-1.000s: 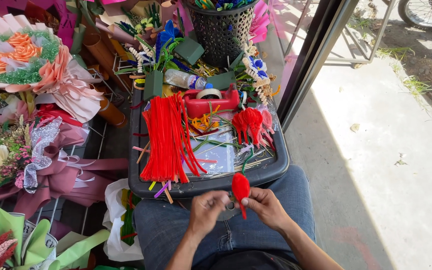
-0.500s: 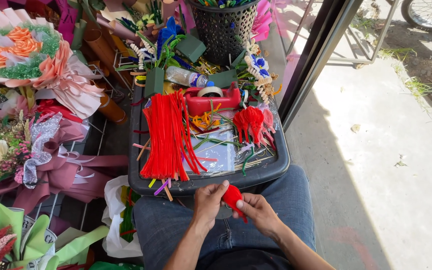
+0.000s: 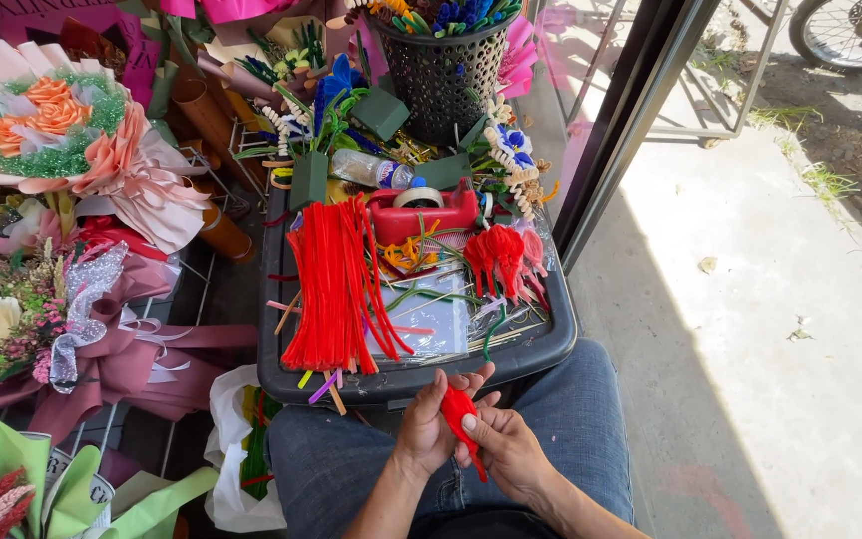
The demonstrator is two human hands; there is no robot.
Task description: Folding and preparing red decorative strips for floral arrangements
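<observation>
Fuzzy red pipe cleaners (image 3: pixel 336 284), matt plastic tray (image 3: pixel 541 349)

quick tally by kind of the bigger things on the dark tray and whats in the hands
red fuzzy wire piece held in both hands: 1
bundle of red fuzzy wires: 1
red tape dispenser: 1
clear plastic bottle: 1
black mesh basket: 1
cluster of finished red wire flowers: 1
total: 6

Dark door frame (image 3: pixel 623 130) dividing a shaded stall from sunlit concrete pavement (image 3: pixel 770 329) on its right. Beyond the frame, grass patches (image 3: pixel 830 180) and a bicycle wheel (image 3: pixel 850 30) (only partly in view). Left of it, wrapped bouquets (image 3: pixel 62 150) stand crowded on wire racks (image 3: pixel 214 175).
</observation>
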